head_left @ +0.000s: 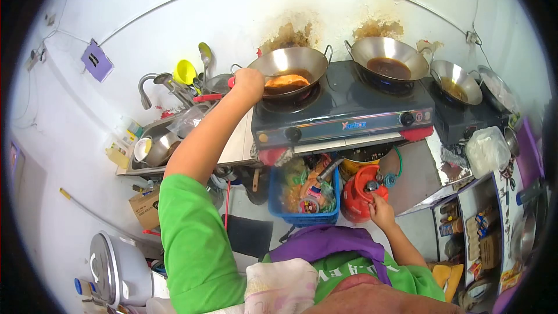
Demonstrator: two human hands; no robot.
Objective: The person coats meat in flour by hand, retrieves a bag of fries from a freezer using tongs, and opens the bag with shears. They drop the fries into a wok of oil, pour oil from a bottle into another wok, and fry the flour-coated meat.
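Note:
My left hand [250,83] is closed in a fist around a red-handled cooking utensil [232,82], whose red end sticks out beside the fist. The fist is at the near left rim of a wok [297,58] on the left burner. An orange-brown piece of food [287,81] lies in dark oil there, just right of my fist; the utensil's working end is hidden. Low on the right, my right hand [382,210] has curled fingers at a small silvery piece in front of a red gas cylinder [357,196]. I cannot tell what those fingers hold.
A second wok [390,52] with brown oil sits on the stove's [343,123] right burner. Farther right stands a smaller wok [457,84]. Below the counter is a blue basket [303,218] of packages. The sink [152,139] is left, a large lidded pot [119,267] lower left.

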